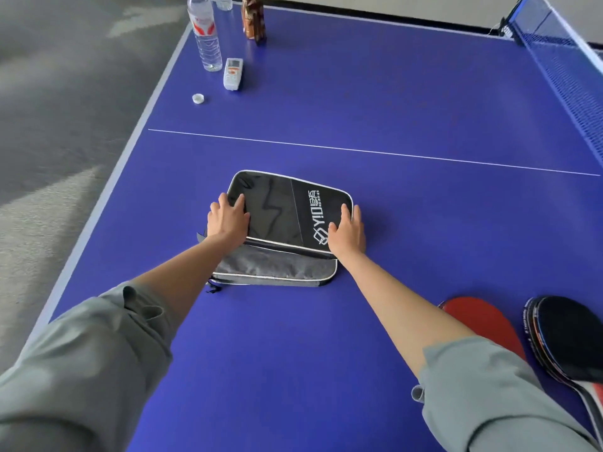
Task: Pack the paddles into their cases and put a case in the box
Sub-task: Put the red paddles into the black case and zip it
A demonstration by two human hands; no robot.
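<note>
A black paddle case [287,210] with white piping and a white logo lies on top of a grey case [277,267] in the middle of the blue table. My left hand [226,218] rests flat on the black case's left end. My right hand [347,231] lies on its right end, fingers over the edge. Near the lower right lie a red-faced paddle [476,318], partly hidden by my right sleeve, and a black-faced paddle [567,337]. No box is in view.
At the far left corner of the table [408,102] stand a water bottle [205,34], a second bottle and a brown packet [253,17], with a white remote [233,73] and a bottle cap [198,98]. The net [564,63] runs along the right. Grey floor lies left of the table edge.
</note>
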